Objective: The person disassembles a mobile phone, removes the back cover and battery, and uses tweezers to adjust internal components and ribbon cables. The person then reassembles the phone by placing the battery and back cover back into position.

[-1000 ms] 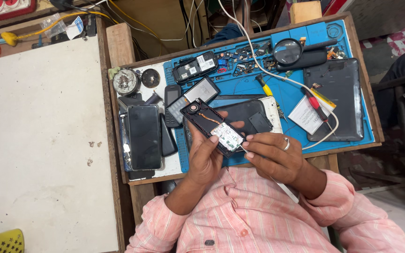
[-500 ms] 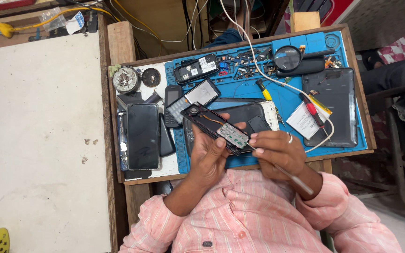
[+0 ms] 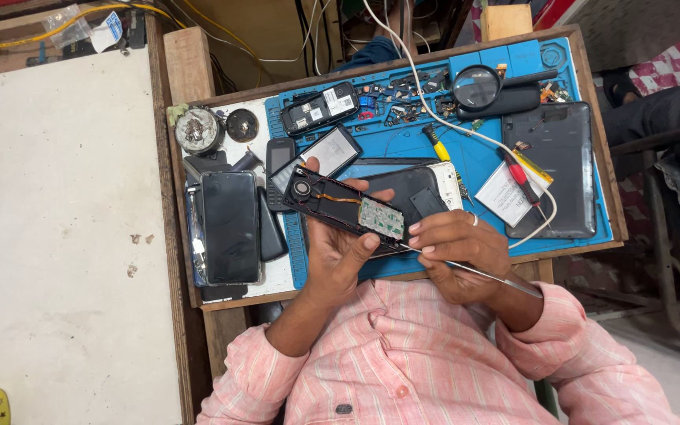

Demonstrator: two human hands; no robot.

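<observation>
Wooden workbench (image 3: 189,94), perhaps white tabletop (image 3: 57,236)

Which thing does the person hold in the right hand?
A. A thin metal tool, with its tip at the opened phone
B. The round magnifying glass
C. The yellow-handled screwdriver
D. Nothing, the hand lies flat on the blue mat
A: the right hand pinches a thin metal tool whose tip meets the opened phone that the left hand holds; the magnifying glass and the yellow-handled screwdriver lie untouched on the blue mat.

We see wooden workbench (image 3: 186,86), frame centre, bearing blue repair mat (image 3: 466,161). On mat: magnifier (image 3: 476,86), dark tablet (image 3: 560,165). Left: black smartphone (image 3: 230,227), round metal part (image 3: 195,131).
</observation>
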